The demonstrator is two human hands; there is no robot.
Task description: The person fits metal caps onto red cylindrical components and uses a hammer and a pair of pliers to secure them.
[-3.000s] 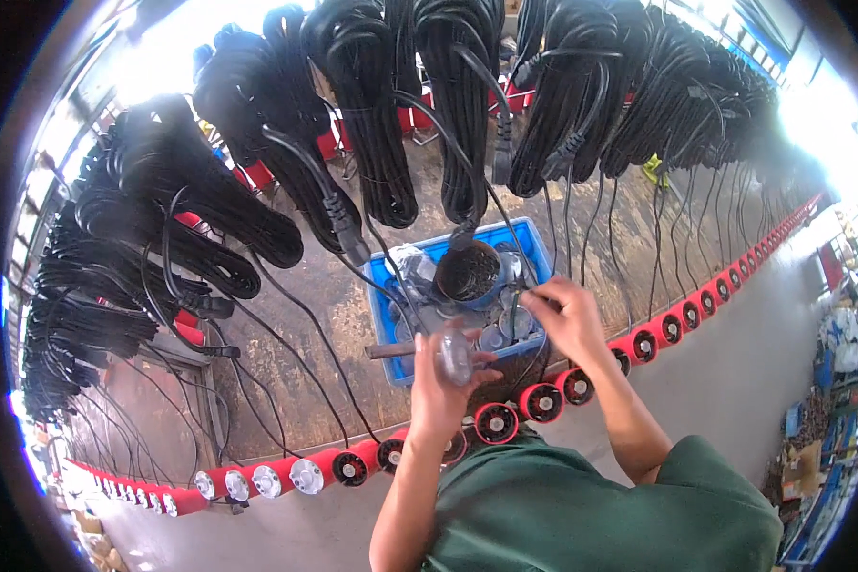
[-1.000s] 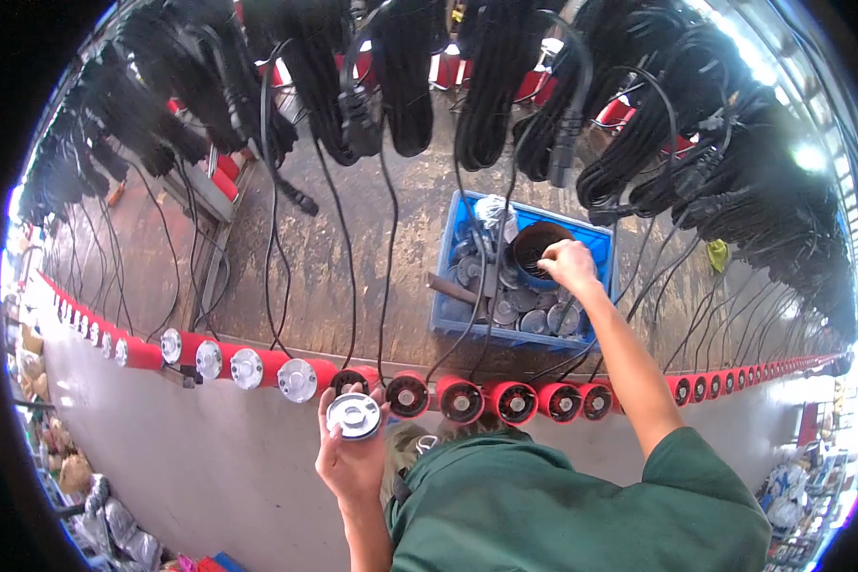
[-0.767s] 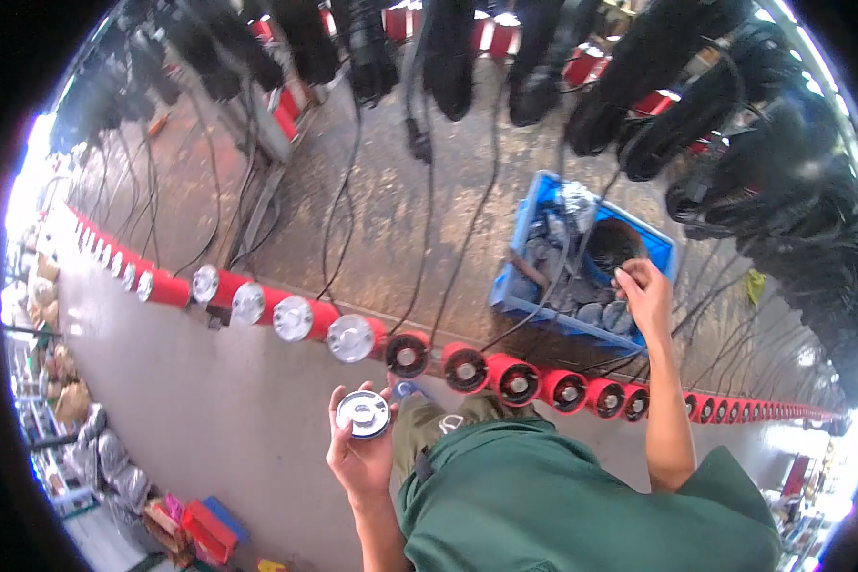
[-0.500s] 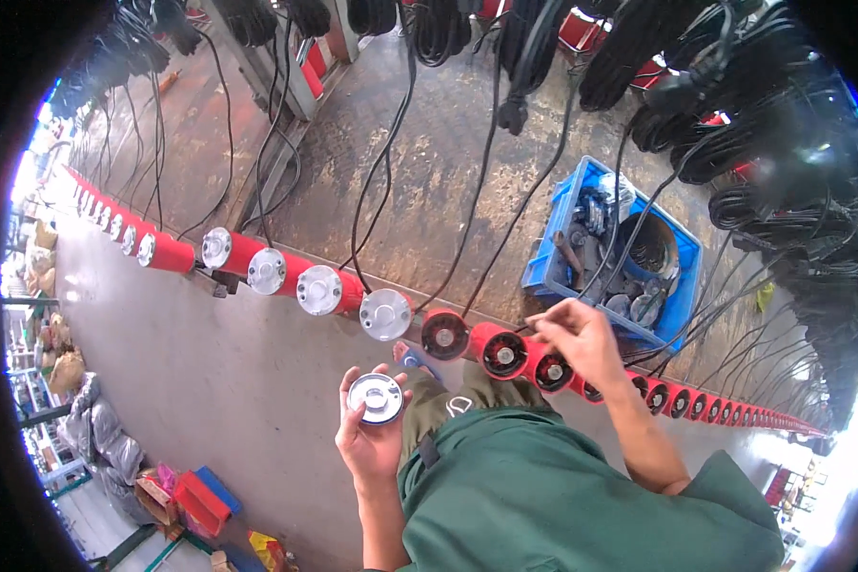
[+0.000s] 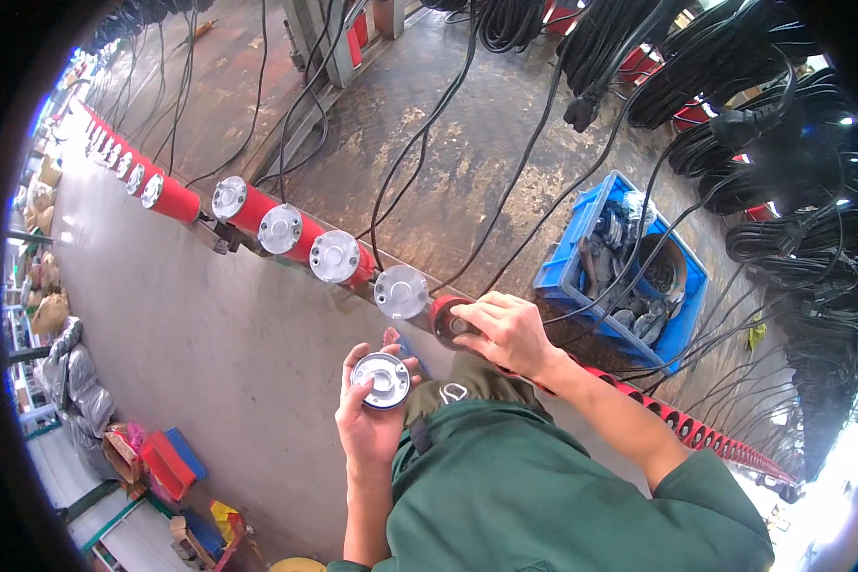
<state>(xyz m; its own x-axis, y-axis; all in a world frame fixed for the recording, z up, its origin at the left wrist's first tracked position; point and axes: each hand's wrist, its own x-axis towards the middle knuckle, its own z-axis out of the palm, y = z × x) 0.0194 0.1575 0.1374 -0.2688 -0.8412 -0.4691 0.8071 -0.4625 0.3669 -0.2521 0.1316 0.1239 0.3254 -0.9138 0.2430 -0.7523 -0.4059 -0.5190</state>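
Observation:
My left hand (image 5: 366, 431) holds a round silver metal end cap (image 5: 388, 381) with a raised hub, its fingers curled round the rim. At the open end of a red cylinder (image 5: 439, 318), my right hand (image 5: 515, 334) has its fingertips bent together at the dark opening. Whatever they pinch there is hidden. Just left of that cylinder, a silver cap (image 5: 402, 292) covers the neighbouring red cylinder. More capped red cylinders (image 5: 246, 206) continue to the far left. My right forearm hides some of the uncapped ones on the right.
A blue crate (image 5: 555, 262) of dark and silver metal parts stands on the worn bench (image 5: 391, 114). Black cables (image 5: 515, 181) run from the cylinders to hanging coils (image 5: 701, 76). On the floor side at left lie grey plastic-wrapped bundles (image 5: 76, 381) and a red bin (image 5: 167, 467).
My right hand has moved left from above the uncapped cylinders to the opening beside the last capped one. My left hand still holds the end cap. The view has shifted slightly.

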